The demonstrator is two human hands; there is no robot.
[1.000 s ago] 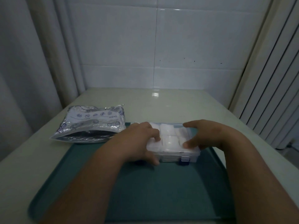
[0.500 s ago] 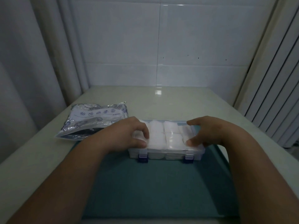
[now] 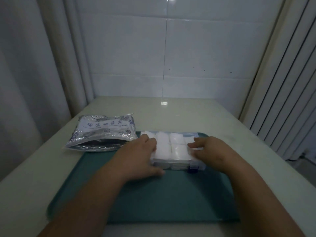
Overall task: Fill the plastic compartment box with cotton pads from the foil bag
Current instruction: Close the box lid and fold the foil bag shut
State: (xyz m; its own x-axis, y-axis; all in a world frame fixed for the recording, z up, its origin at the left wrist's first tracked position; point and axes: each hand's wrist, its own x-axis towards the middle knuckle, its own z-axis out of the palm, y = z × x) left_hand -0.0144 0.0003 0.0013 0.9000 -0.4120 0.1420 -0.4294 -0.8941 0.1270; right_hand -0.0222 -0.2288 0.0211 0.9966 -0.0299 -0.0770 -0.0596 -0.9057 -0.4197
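The clear plastic compartment box [image 3: 177, 164] lies on the green tray [image 3: 171, 199] with its lid down; white cotton pads [image 3: 163, 140] show through the lid in several compartments. My left hand [image 3: 138, 156] grips the box's left end, fingers over the lid and thumb along the front wall, hiding the left latch. My right hand [image 3: 215, 153] rests on the right end of the lid with fairly straight fingers. One blue latch [image 3: 192, 169] shows at the front right. The silver foil bag [image 3: 104, 132] lies left of the box, its mouth open toward me.
The tray sits on a pale table [image 3: 196, 113] against a white tiled wall. A curtain [image 3: 34, 74] hangs at the left and a ribbed panel [image 3: 290, 91] stands at the right. The foil bag overlaps the tray's far left corner.
My left hand slid down over the box's left end, its thumb now covering the left latch. My right hand stayed on the right end of the lid. The view shifted slightly.
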